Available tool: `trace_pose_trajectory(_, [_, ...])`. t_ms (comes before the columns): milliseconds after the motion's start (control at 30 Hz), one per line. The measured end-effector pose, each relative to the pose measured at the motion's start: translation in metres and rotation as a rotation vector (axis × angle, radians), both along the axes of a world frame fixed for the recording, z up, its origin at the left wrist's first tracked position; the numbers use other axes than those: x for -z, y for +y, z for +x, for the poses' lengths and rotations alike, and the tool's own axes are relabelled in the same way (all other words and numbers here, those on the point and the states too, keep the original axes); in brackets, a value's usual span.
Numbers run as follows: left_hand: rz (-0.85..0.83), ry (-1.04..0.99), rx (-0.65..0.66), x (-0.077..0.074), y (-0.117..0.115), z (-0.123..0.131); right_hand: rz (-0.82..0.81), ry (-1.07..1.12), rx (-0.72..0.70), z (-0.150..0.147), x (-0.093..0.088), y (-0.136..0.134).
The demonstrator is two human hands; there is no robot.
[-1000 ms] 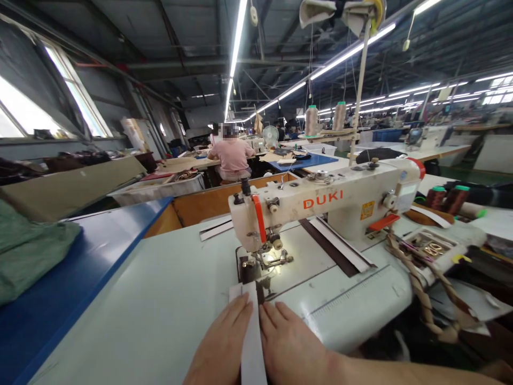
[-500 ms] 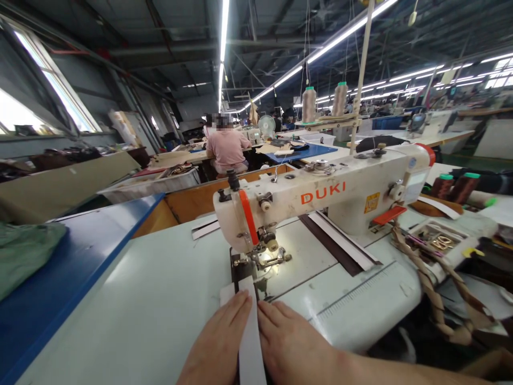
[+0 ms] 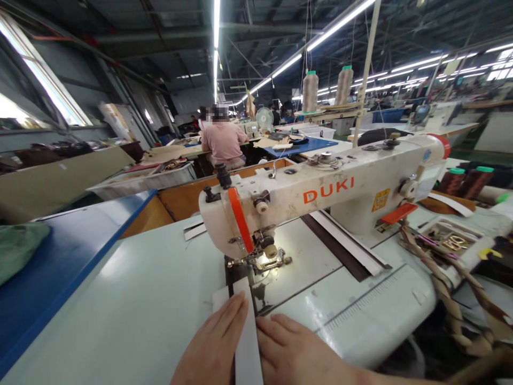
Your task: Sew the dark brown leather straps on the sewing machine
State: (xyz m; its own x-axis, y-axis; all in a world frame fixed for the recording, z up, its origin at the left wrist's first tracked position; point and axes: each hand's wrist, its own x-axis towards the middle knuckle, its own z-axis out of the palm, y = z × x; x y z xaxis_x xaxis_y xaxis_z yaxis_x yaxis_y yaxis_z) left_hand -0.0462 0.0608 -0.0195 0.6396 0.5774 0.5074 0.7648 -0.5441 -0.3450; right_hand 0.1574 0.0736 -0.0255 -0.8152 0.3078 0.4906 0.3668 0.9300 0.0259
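Observation:
A white strip [image 3: 246, 331] lies over dark material on the machine bed, its far end just short of the presser foot of a DUKI sewing machine [image 3: 320, 187]. My left hand [image 3: 214, 339] rests flat with its fingers stretched out, the tips on the strip's left part; its thumb is hidden. Along the right edge of the strip lies my right hand [image 3: 294, 345], fingers extended and low on the bed, touching the strip's side. A second white piece [image 3: 220, 298] shows left of the strip. Light from the machine falls around the needle area [image 3: 270, 262].
A dark-and-white strip [image 3: 348, 246] lies under the machine arm. To the right are a parts tray [image 3: 452, 240] with gold-coloured rings and a tan strap [image 3: 430, 278]. A blue table [image 3: 100, 230] borders the left side. A person in pink [image 3: 223, 141] sits ahead.
The camera view has shifted slightly, so the machine looks a little larger. Both hands have drawn slightly nearer to me, staying at the white strip in almost the same pose.

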Motion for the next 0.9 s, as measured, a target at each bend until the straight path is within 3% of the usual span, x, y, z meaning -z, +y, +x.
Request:
trace_pose_trajectory(233, [0.042, 0.114, 0.015, -0.005, 0.002, -0.001, 0.020, 0.103, -0.011, -0.002, 0.012, 0.003])
trace_pose_trajectory(533, [0.072, 0.120, 0.012, -0.003, 0.002, -0.003, 0.102, 0.252, 0.017, -0.007, 0.022, 0.008])
trace_pose_trajectory(900, [0.028, 0.115, 0.035, -0.004, 0.004, -0.008, 0.122, 0.199, 0.021, -0.012, 0.023, 0.009])
